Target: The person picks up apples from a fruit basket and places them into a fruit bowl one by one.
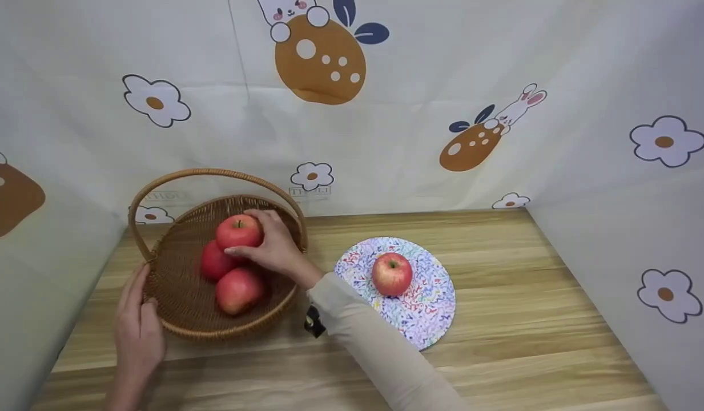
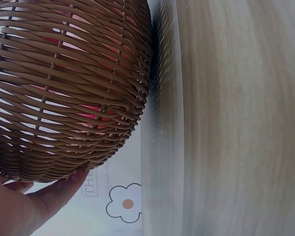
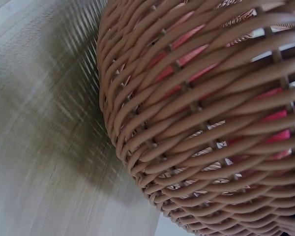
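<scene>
In the head view, my right hand (image 1: 276, 242) grips a red apple (image 1: 237, 233) between thumb and fingers, inside a brown wicker basket (image 1: 177, 297). Two more red apples lie there, one red apple (image 1: 214, 261) partly hidden under the held one and another apple (image 1: 238, 291) nearer the front. My left hand (image 1: 139, 328) rests against the basket's left rim, fingers fairly straight. The left wrist view shows this hand (image 2: 37, 204) touching the woven side (image 2: 64, 98). Only the basket's outer weave (image 3: 187, 123), with red behind it, fills the right wrist view; the right hand is hidden there.
Right of the basket, a round multicoloured mat (image 1: 429, 308) lies on the wooden table (image 1: 517, 274) with a single red-yellow apple (image 1: 392, 274) on it. An arched handle (image 1: 214, 171) rises over the basket. Patterned cloth walls (image 1: 409, 137) enclose the table's back and sides.
</scene>
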`<state>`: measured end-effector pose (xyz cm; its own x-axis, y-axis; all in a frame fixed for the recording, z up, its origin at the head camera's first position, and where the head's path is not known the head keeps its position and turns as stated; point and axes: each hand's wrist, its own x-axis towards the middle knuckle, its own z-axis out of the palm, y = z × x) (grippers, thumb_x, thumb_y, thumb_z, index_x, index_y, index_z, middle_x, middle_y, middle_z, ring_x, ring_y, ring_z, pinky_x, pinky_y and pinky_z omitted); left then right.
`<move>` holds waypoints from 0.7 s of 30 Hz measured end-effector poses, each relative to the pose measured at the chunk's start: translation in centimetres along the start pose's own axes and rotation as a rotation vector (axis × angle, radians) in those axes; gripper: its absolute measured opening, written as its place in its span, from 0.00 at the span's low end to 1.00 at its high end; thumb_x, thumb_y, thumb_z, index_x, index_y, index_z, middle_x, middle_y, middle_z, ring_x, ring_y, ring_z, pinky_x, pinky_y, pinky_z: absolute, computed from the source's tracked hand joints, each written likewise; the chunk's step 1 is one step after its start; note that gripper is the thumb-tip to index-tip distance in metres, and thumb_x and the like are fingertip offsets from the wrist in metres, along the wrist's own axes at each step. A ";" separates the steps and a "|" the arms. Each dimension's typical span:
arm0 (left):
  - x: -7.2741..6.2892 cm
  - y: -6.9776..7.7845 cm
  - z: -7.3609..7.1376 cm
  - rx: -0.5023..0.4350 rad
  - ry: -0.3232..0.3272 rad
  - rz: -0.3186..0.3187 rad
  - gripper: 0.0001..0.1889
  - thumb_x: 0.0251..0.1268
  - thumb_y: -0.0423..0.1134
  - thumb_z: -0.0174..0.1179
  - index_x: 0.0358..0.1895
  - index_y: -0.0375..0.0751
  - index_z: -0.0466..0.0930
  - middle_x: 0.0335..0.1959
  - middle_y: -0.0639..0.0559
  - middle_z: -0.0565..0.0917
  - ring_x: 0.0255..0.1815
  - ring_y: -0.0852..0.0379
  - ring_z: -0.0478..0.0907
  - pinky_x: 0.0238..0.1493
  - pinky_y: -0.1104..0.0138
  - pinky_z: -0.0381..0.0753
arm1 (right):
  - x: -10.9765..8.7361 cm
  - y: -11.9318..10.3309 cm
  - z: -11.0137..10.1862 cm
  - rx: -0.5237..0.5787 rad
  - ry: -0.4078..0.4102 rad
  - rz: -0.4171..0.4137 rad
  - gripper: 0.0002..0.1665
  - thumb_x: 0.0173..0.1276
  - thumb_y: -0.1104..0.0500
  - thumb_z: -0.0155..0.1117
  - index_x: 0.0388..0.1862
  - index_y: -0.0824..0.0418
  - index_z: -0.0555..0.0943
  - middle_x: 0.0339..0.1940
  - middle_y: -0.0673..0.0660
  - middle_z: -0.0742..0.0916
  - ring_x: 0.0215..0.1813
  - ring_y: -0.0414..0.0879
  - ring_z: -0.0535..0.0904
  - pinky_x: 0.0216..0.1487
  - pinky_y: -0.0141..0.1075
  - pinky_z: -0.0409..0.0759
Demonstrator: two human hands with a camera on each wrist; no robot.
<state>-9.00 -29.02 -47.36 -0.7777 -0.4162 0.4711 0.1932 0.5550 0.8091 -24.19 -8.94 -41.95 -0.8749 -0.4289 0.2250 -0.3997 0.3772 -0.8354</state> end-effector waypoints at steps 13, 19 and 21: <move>0.0 0.0 0.0 0.005 0.003 -0.006 0.30 0.75 0.26 0.39 0.78 0.32 0.67 0.81 0.32 0.64 0.83 0.35 0.56 0.84 0.61 0.46 | -0.1 -0.4 -0.1 -0.015 0.008 0.028 0.45 0.60 0.50 0.84 0.73 0.59 0.75 0.67 0.60 0.82 0.67 0.49 0.78 0.67 0.34 0.76; 0.1 0.0 -0.1 0.012 -0.005 -0.032 0.30 0.76 0.27 0.38 0.79 0.32 0.66 0.81 0.32 0.64 0.83 0.37 0.56 0.85 0.60 0.46 | -0.3 -0.6 -0.2 -0.017 0.014 0.019 0.45 0.60 0.51 0.84 0.73 0.60 0.75 0.67 0.60 0.81 0.67 0.49 0.78 0.67 0.34 0.76; 0.1 -0.1 -0.1 0.014 -0.003 -0.036 0.30 0.75 0.26 0.38 0.79 0.32 0.67 0.81 0.32 0.64 0.84 0.36 0.56 0.84 0.60 0.46 | -0.3 -0.7 -0.3 -0.016 0.015 0.024 0.45 0.59 0.51 0.84 0.73 0.59 0.75 0.68 0.60 0.81 0.67 0.49 0.78 0.66 0.34 0.76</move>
<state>-9.03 -29.20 -47.32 -0.7859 -0.4337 0.4408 0.1568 0.5497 0.8205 -23.66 -8.86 -41.27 -0.8882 -0.4072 0.2128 -0.3829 0.3999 -0.8328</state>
